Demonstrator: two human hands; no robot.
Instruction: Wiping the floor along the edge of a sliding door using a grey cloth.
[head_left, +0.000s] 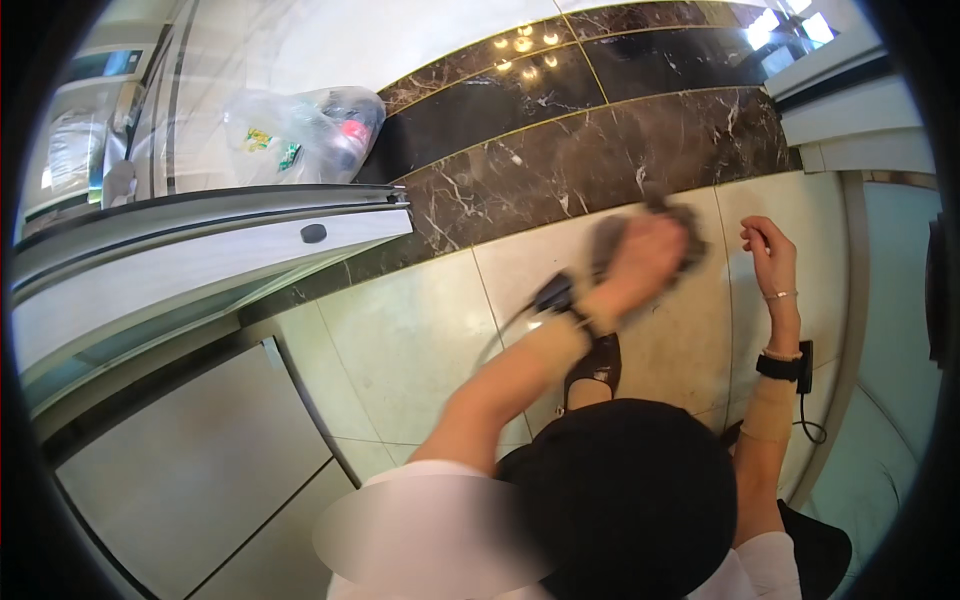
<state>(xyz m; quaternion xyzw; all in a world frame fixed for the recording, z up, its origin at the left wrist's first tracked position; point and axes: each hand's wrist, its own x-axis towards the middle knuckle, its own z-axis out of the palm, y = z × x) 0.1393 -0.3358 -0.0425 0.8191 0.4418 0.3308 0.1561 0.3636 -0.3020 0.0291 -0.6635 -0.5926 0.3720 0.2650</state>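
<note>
My left hand (649, 247) presses down on a dark grey cloth (686, 232) on the beige floor tiles (420, 330), close to the brown marble border (555, 176). Hand and cloth are both blurred, and the palm side is hidden. To the right, my right hand (771, 251) hangs above the tiles with its fingers loosely bent and nothing visible in it. Each forearm wears a beige sleeve and a black strap with a small black device (805, 367).
A clear plastic bag (307, 135) with things inside lies beyond the sliding door frame (225, 244). At left stands a light cabinet panel (195, 465), at right a glass panel (896, 315). My dark shoe (596, 364) is below the left wrist, near my black-clad knee (622, 487).
</note>
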